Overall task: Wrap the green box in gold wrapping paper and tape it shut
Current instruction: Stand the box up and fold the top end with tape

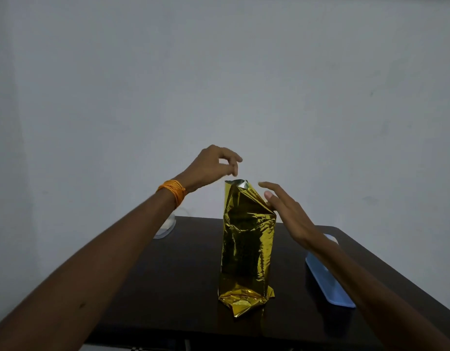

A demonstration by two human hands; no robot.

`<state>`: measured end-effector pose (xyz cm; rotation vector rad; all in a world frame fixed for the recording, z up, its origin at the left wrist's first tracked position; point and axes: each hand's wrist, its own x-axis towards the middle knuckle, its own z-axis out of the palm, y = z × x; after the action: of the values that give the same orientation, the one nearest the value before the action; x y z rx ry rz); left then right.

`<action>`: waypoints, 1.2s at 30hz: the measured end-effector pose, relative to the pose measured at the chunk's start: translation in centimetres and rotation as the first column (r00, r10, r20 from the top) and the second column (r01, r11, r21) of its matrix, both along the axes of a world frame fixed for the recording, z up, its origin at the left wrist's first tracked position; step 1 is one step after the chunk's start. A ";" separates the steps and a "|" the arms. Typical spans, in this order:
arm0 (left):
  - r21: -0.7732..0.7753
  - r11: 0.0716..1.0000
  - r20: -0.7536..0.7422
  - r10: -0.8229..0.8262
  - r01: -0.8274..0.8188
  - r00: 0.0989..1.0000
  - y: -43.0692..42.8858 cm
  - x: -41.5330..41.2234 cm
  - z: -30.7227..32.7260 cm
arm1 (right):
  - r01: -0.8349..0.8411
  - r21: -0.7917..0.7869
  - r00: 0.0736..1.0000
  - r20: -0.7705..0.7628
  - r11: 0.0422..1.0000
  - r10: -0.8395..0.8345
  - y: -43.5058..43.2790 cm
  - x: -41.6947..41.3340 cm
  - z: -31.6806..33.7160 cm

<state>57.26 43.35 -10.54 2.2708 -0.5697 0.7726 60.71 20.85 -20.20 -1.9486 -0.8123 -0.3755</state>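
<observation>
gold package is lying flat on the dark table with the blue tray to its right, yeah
Not quite: the gold package stands upright on the dark table, not flat, as the head view shows. The blue tray is indeed to its right.

Gold wrapping paper (246,239): metallic foil, glossy, heavily creased, with a silver inner face showing at its 12 o'clock edge. Table (181,274): dark, smooth, semi-gloss, wood-look. Tray (330,287) at 3 o'clock of the foil: blue matt plastic. Wristband (172,192) at 10 o'clock: orange wound thread. Wall (320,84): matt paint.
</observation>
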 end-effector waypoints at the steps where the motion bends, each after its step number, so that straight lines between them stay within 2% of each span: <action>1: -0.139 0.990 0.022 -0.023 0.026 0.999 0.1 -0.1 -0.1 | 0.006 0.005 1.000 -0.005 1.000 -0.006 0.0 0.0 -0.1; 5: -0.516 0.857 0.036 0.021 0.001 0.999 1.1 0.2 -2.6 | 0.011 0.016 1.000 -0.019 1.000 -0.011 -0.1 0.0 -0.1; 8: -0.641 0.760 -0.080 0.077 -0.110 0.994 1.8 0.5 -7.6 | 0.014 0.021 1.000 -0.019 1.000 -0.014 -0.1 -0.1 -0.1; 11: -0.630 0.769 -0.190 -0.014 -0.110 0.982 1.4 0.4 -11.2 | 0.013 0.035 0.999 -0.030 0.999 -0.012 -0.1 -0.5 0.0; 15: -0.631 0.775 -0.217 -0.130 -0.037 0.968 -0.3 0.8 -11.6 | 0.011 0.034 0.999 -0.035 0.999 -0.010 -0.3 -0.6 0.1; 25: -0.565 0.823 -0.328 -0.157 -0.061 0.932 -0.2 2.9 -11.2 | 0.020 0.031 0.999 -0.047 0.999 -0.018 -0.2 -1.5 0.6; 30: -0.638 0.766 -0.371 -0.217 -0.078 0.903 -0.1 3.4 -11.5 | 0.019 0.030 0.999 -0.048 0.999 -0.018 -0.2 -1.4 0.5; 36: -0.635 0.772 -0.350 -0.243 -0.039 0.905 -0.5 3.9 -8.4 | 0.023 0.015 0.998 -0.059 1.000 -0.022 0.0 -1.0 0.5</action>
<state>61.14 42.89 -18.98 1.6693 -0.1809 0.3221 59.71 20.85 -19.72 -1.9463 -0.7476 -0.3351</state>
